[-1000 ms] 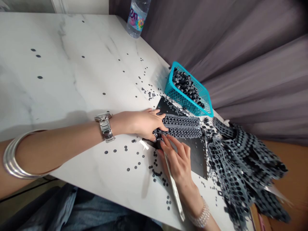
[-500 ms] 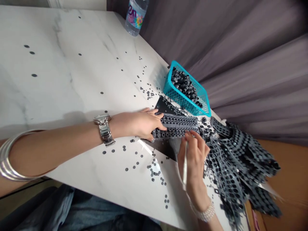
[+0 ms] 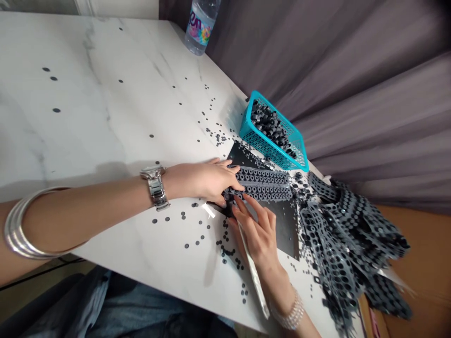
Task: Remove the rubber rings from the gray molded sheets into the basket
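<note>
Sheet (image 3: 268, 184) of ringed dark pieces: just right of centre frame, lying flat across a black mat (image 3: 289, 230) on the white surface (image 3: 116, 122). One piece or two side by side, cannot tell.

Left grip (image 3: 216, 182): fingers spread, palm down, pressing the sheet's left end. Right grip (image 3: 259, 230): pinching a slim pale tool (image 3: 254, 272) near its upper end, beside the sheet's lower left edge; tip hidden by the fingers. Shaft slants toward lower right.

Handling, by judgement: sheet looks light, rubbery, bendy; likely to lift or skid if pressed at one end only. Thin webs between rings probably tear easily, so best held flat with broad pressure on the outer border. Limp scraps (image 3: 362, 220) at the right of the frame suggest the same softness. Tool seems light and stiff; its wrapped-looking shaft should give fair purchase close to the working end.

Basket (image 3: 262, 141) of loose dark pieces above the sheet; small discs (image 3: 186, 246) scattered lower centre.
</note>
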### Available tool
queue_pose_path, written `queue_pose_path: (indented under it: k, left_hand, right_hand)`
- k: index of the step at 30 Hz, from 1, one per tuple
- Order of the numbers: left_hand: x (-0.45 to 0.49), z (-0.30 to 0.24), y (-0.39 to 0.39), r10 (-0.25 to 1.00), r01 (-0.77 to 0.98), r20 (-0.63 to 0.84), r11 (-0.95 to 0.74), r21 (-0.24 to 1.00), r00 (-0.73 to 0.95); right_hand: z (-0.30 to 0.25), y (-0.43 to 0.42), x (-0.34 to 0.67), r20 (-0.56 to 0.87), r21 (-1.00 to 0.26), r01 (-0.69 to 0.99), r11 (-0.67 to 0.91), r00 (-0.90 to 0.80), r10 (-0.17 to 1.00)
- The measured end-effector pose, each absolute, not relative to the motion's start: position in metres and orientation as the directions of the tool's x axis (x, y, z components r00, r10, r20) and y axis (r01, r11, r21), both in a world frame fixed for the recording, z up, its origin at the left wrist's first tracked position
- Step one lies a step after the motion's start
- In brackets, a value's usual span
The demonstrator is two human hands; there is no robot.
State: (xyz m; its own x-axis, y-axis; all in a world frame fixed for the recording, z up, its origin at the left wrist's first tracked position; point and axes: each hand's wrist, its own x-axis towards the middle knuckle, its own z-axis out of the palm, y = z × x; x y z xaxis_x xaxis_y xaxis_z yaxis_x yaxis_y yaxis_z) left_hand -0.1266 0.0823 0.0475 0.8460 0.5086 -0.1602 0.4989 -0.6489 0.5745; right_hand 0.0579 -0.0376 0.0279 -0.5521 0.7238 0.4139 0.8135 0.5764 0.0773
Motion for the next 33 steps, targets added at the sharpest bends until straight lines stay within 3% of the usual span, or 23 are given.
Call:
queue_pose_path:
  k: [8,20,28,33]
  left_hand:
    - [-0.126,0.05,0.082,0.506,0.508,-0.17,-0.666,0.546,0.845]
    - [-0.127,0.05,0.081,0.508,0.514,-0.171,-0.677,0.526,0.844]
    - [-0.126,0.05,0.082,0.509,0.516,-0.178,-0.667,0.537,0.842]
    - [-0.125,0.05,0.081,0.507,0.526,-0.192,-0.674,0.519,0.84]
  right_hand:
    - [0.023,-0.034,0.059,0.313,0.181,0.812,0.555,-0.582,0.75]
    - [0.026,-0.039,0.057,0.362,0.103,0.817,0.568,-0.562,0.744]
    - [0.024,-0.038,0.055,0.334,0.169,0.805,0.569,-0.589,0.736]
    - [0.022,-0.033,0.05,0.418,0.2,0.896,0.397,-0.445,0.792]
